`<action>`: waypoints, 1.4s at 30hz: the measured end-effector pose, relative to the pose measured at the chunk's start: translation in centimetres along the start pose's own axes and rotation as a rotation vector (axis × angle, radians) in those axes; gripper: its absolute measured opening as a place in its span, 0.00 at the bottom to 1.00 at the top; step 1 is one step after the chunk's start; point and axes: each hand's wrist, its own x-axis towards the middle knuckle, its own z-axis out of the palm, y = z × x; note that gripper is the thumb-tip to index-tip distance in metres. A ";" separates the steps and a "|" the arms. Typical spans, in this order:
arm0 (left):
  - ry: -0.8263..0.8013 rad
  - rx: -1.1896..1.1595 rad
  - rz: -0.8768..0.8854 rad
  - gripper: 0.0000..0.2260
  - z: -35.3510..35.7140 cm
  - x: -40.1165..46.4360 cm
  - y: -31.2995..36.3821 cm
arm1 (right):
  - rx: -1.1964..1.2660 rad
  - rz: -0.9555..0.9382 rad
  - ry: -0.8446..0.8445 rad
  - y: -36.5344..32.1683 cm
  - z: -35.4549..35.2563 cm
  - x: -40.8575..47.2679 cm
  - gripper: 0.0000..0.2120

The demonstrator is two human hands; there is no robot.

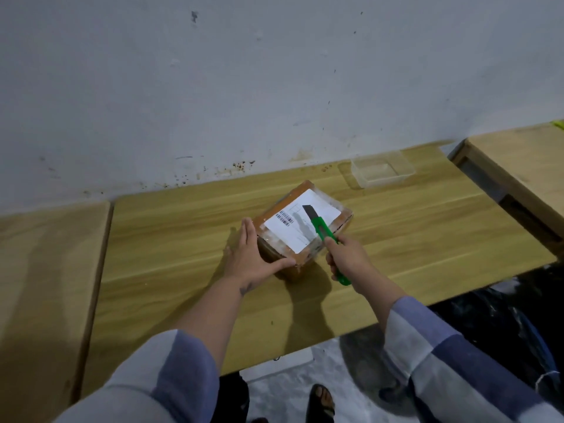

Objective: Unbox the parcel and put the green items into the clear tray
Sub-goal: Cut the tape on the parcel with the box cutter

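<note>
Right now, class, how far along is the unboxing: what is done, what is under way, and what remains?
Done: nothing yet; the taped brown cardboard parcel is sealed. Under way: the left hand steadies its near corner while the right hand holds a green utility knife, blade extended above the white shipping label. Left: cutting the tape, opening it, and moving green items to the empty clear plastic tray.
</note>
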 end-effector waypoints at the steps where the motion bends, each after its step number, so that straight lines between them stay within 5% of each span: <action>1: -0.003 0.005 -0.007 0.65 -0.1 0.3 0.3 | -0.002 0.003 -0.013 -0.2 -0.3 0.5 0.15; 11: 0.049 0.081 -0.078 0.66 1.1 1.9 4.3 | 0.040 -0.010 0.052 -1.2 -3.0 6.0 0.09; 16: 0.062 0.039 -0.072 0.65 1.4 2.9 5.1 | 0.072 0.049 0.059 -1.3 -3.1 8.0 0.14; 21: 0.152 0.035 0.002 0.52 1.5 3.5 4.8 | -0.051 -0.057 0.074 -2.0 -3.2 10.0 0.26; 26: 0.283 0.053 0.066 0.36 1.6 3.4 4.4 | -0.033 -0.143 0.063 -2.9 -3.3 12.0 0.27; 42: 0.243 -0.044 0.143 0.23 0.1 4.1 4.9 | -0.148 -0.194 0.151 -1.8 -3.2 8.7 0.24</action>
